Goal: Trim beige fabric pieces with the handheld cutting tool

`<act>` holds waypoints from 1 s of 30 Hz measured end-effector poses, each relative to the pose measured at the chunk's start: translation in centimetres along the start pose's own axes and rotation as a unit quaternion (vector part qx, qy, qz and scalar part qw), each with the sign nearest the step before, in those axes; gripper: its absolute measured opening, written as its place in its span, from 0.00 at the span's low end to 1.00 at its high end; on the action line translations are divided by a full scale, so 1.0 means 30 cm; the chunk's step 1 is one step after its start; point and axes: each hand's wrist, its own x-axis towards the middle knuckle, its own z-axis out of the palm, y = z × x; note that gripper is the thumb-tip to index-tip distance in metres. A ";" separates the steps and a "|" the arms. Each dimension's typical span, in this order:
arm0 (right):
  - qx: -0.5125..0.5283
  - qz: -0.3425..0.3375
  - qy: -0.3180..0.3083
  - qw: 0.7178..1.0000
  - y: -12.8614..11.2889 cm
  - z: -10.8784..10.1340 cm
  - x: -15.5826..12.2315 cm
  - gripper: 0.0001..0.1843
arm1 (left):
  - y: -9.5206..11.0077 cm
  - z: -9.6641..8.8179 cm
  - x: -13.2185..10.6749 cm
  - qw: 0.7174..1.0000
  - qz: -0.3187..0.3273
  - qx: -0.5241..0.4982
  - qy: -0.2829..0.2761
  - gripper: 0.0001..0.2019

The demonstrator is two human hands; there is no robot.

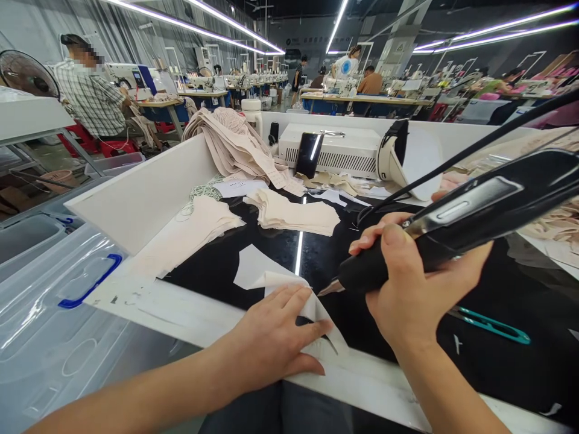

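The tabletop (497,386) bears white material (256,267) and fabric stacks (296,212).

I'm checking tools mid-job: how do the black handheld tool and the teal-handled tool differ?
The black handheld tool is held in the right hand; the teal-handled tool lies on the black tabletop. The black one is thick-bodied; the teal one is slim with a looped handle. Both are elongated.

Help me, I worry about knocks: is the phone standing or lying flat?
Standing: the phone rises upright, slightly slanted, in front of the white box. What props it, I cannot tell.
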 end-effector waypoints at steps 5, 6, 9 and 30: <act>0.017 -0.001 -0.014 1.000 0.022 0.024 0.000 0.25 | -0.001 0.001 0.003 1.000 -0.002 -0.009 -0.005 0.33; 0.017 -0.001 -0.013 1.000 0.024 0.027 -0.003 0.25 | -0.002 0.001 0.002 1.000 -0.001 -0.011 -0.005 0.33; 0.008 -0.002 -0.012 1.000 0.027 0.031 -0.008 0.25 | -0.002 0.003 -0.001 1.000 -0.003 -0.015 -0.008 0.34; -0.001 0.026 -0.035 0.999 0.032 -0.002 0.005 0.24 | -0.044 -0.045 0.016 1.000 -0.012 -0.007 -0.015 0.20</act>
